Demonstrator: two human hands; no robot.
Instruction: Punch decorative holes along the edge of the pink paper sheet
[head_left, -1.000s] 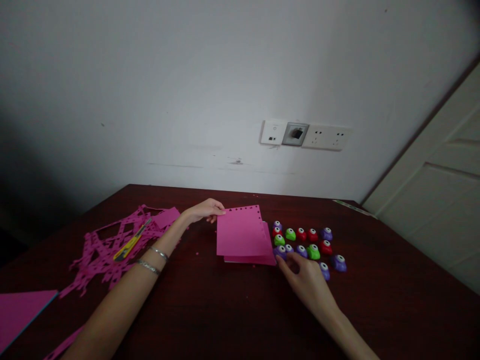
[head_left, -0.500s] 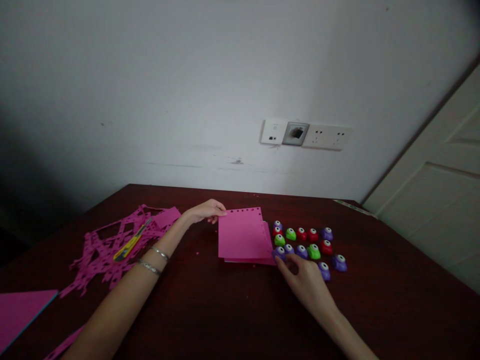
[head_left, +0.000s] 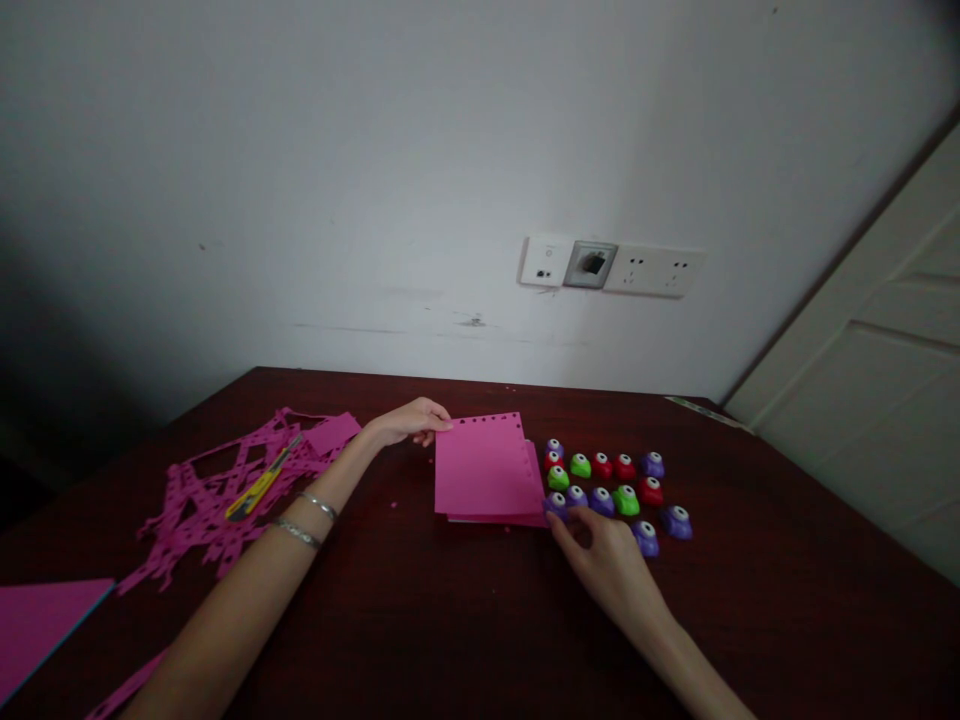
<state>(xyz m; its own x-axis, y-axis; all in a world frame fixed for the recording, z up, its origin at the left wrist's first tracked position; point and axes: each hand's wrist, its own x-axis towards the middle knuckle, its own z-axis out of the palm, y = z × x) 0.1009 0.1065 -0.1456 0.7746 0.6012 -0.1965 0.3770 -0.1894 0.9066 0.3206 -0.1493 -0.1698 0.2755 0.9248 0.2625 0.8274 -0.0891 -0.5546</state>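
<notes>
A square sheet of pink paper (head_left: 484, 468) with small holes punched along its top and right edges lies over other pink sheets on the table. My left hand (head_left: 416, 420) pinches its top left corner between thumb and fingers. At the lower right corner of the paper, my right hand (head_left: 604, 545) has thumb and fingers closed on a purple craft punch (head_left: 555, 505) with a white and black button. Just beyond that hand stand more small punches, among them a green one (head_left: 626, 500), a red one (head_left: 624, 466) and a purple one (head_left: 677, 521).
On the left, a yellow utility knife (head_left: 259, 490) lies on a heap of punched pink paper scraps (head_left: 202, 500). Another stack of pink paper (head_left: 45, 625) is at the near left edge. Behind the table (head_left: 450, 620) rises a white wall with sockets (head_left: 652, 272).
Both hands keep their places on the paper and the purple craft punch. The whole view has shifted very slightly; nothing else visibly differs.
</notes>
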